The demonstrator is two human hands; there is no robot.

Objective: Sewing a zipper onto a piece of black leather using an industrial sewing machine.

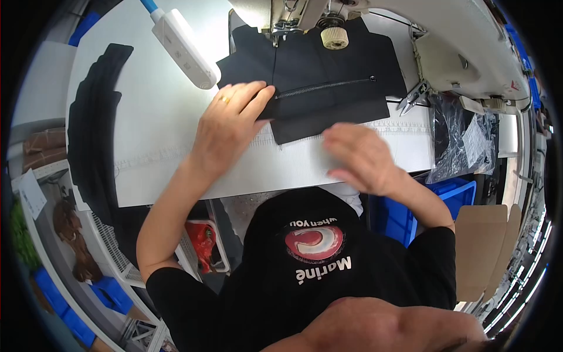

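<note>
Flat black fabric (pixel 335 66), angular-edged, surrounded a grey-toothed zipper (pixel 325 88); the left hand (pixel 227 130) rested loosely bent fingers beside its left end; below it, the blurred right hand (pixel 365 155) parted thumb from fingers.

White lettering flanked a red-and-white emblem (pixel 315 243) on the black T-shirt (pixel 270 246) before the sewing machine (pixel 457 64). Ruler marks (pixel 158 157) (numerals too small to read) crossed the tabletop (pixel 152 182) between machine and shirt.
</note>
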